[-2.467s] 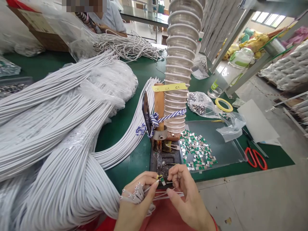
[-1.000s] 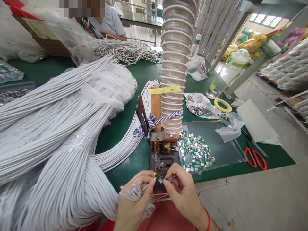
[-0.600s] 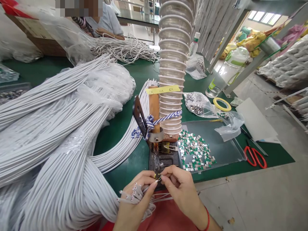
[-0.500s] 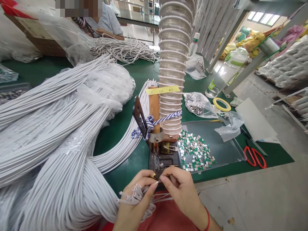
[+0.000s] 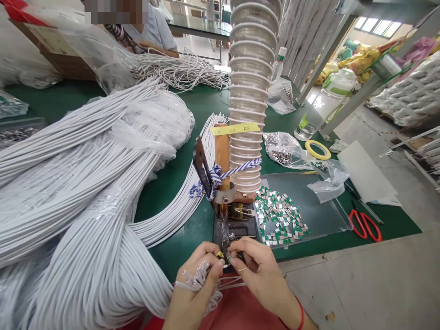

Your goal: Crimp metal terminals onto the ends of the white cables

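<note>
Head view. In the lower centre of the frame, the left hand (image 5: 195,286) is closed on a bunch of white cable ends (image 5: 198,276), which fan out over its back; its thumb and forefinger meet near the right fingertips. A yellow item (image 5: 219,254) shows at the left forefinger; its type cannot be read from here. The right hand (image 5: 261,272) has thumb and fingers pinched on a small green part (image 5: 229,259), mostly hidden by the fingertips. A thin wire (image 5: 243,269) crosses the right thumb.

Both hands work at the near end of a black base (image 5: 240,227). Above the base stands a wooden handle (image 5: 222,160) with a metal collar (image 5: 225,194), bound by blue-and-white rope (image 5: 240,168) to a ribbed clear hose (image 5: 246,105). A yellow strip (image 5: 235,129) spans handle and hose.

Right of the base, green-and-silver connectors (image 5: 280,217) lie loose on a clear sheet (image 5: 316,201). Red-handled scissors (image 5: 365,225), a yellow tape roll (image 5: 318,150) and a water bottle (image 5: 323,103) occupy the right side. Large bundles of white cable (image 5: 85,192) fill the left side of the green table (image 5: 154,190). At upper left, a person's grey sleeve (image 5: 158,33) is visible behind tangled cables (image 5: 185,71).
</note>
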`<action>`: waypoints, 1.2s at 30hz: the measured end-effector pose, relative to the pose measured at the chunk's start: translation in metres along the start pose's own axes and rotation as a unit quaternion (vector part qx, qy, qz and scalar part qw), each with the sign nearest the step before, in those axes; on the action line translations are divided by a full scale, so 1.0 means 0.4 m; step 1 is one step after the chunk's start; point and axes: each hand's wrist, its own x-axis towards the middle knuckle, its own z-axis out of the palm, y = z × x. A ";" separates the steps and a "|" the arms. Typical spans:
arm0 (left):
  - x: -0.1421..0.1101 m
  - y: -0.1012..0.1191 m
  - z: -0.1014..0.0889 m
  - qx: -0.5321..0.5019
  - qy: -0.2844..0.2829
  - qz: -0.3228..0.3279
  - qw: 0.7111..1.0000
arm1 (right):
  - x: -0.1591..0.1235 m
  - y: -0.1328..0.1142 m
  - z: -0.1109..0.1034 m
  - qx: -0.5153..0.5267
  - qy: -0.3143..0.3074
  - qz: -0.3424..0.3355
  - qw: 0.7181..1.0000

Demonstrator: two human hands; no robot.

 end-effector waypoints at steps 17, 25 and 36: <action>0.010 -0.001 -0.013 0.039 -0.040 0.018 0.998 | -0.007 -0.007 -0.004 -0.013 -0.020 0.032 0.999; 0.020 0.009 -0.039 0.094 -0.083 0.056 0.991 | -0.007 -0.004 -0.010 -0.013 -0.021 0.020 1.000; 0.026 0.017 -0.029 0.096 -0.087 0.088 0.988 | -0.006 -0.013 -0.011 -0.012 -0.021 0.013 1.000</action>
